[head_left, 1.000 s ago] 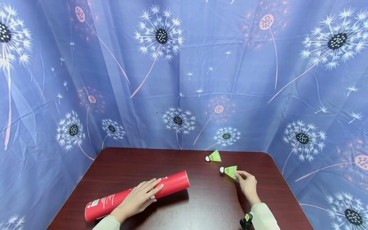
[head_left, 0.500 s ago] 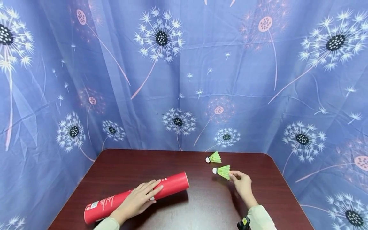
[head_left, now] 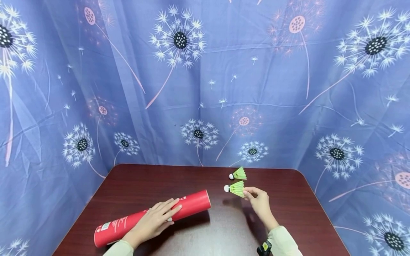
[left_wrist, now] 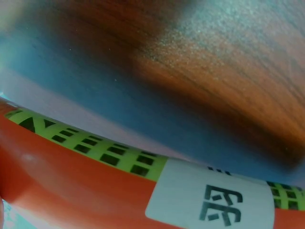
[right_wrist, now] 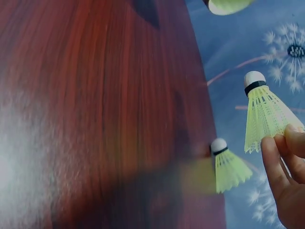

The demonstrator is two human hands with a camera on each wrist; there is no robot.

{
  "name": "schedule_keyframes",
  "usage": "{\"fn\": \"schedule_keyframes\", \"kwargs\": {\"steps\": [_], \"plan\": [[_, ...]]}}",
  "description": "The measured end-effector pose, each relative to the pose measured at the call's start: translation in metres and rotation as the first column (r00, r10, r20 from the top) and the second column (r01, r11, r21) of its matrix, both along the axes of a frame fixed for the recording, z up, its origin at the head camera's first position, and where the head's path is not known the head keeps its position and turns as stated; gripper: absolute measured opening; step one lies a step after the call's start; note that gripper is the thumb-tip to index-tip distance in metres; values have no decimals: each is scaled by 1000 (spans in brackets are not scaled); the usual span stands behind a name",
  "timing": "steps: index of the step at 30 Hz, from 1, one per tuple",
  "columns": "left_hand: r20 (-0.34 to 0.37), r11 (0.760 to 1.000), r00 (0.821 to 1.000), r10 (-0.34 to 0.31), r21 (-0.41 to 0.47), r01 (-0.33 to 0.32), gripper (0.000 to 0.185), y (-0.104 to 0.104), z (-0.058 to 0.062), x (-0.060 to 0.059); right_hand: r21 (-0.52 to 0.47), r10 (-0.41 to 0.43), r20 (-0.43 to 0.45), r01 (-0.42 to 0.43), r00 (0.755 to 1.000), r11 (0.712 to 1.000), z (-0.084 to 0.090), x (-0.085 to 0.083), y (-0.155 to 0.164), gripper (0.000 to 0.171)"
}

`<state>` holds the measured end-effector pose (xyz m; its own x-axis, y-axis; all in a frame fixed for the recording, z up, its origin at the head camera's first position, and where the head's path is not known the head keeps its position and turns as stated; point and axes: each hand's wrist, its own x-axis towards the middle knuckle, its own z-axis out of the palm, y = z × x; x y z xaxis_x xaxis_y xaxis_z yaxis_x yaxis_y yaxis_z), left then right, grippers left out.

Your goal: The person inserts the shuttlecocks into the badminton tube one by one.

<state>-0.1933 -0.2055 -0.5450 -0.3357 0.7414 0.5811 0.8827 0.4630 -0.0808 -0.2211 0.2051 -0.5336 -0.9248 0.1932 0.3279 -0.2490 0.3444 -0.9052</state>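
- Far left, the red shuttlecock tube [head_left: 150, 217] lies on the dark bench [head_left: 288, 213], long axis running from near left to far right, its far end towards the bench's middle.
- The left hand [head_left: 153, 220] rests flat on it, fingers [head_left: 171, 208] straight and relaxed.
- Centre right, the held shuttlecock [head_left: 235, 188] hangs just above the bench, white cork pointing left, skirt to the right.
- The right hand [head_left: 259, 204] pinches the skirt's edge, fingers clamped on it.
- It looks very light with a flexible skirt; a gentle hold at the rim or cork seems best.
- A second shuttlecock [head_left: 237, 174] lies just behind, cork left too.
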Motion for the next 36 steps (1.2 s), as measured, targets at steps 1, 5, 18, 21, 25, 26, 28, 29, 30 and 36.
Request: {"fn": "schedule_keyframes", "kwargs": {"steps": [1,5,18,21,25,26,28,29,30,36], "plan": [[-1,1000,1000,0,0,0,47,0,0,0,-6,12,-8,-12,1000,1000,1,0,-3,7],[-4,1000,1000,-1,-1,1,51,0,0,0,-24,52,-17,-52,999,998,4,2,-16,6],[-1,1000,1000,2,3,-2,48,1,1,1,20,198,-57,-197,979,980,43,30,-60,7],[2,1000,1000,2,3,-2,50,1,1,2,29,219,-49,-218,974,976,43,31,-65,6],[4,1000,1000,5,-2,-5,52,1,2,2,40,237,-35,-236,971,971,40,31,-70,6],[4,1000,1000,5,-3,-5,53,1,2,2,45,240,-31,-238,970,970,40,31,-71,6],[5,1000,1000,6,-3,-6,53,1,1,2,48,251,-29,-249,968,967,39,31,-74,6],[6,1000,1000,7,-4,-7,52,1,1,2,48,259,-27,-258,965,965,39,31,-75,6],[7,1000,1000,5,-2,-5,53,1,1,2,49,271,-34,-269,962,962,39,31,-76,5],[15,1000,1000,-8,12,8,52,4,1,1,24,299,-41,-298,953,954,26,26,-82,6]]}}
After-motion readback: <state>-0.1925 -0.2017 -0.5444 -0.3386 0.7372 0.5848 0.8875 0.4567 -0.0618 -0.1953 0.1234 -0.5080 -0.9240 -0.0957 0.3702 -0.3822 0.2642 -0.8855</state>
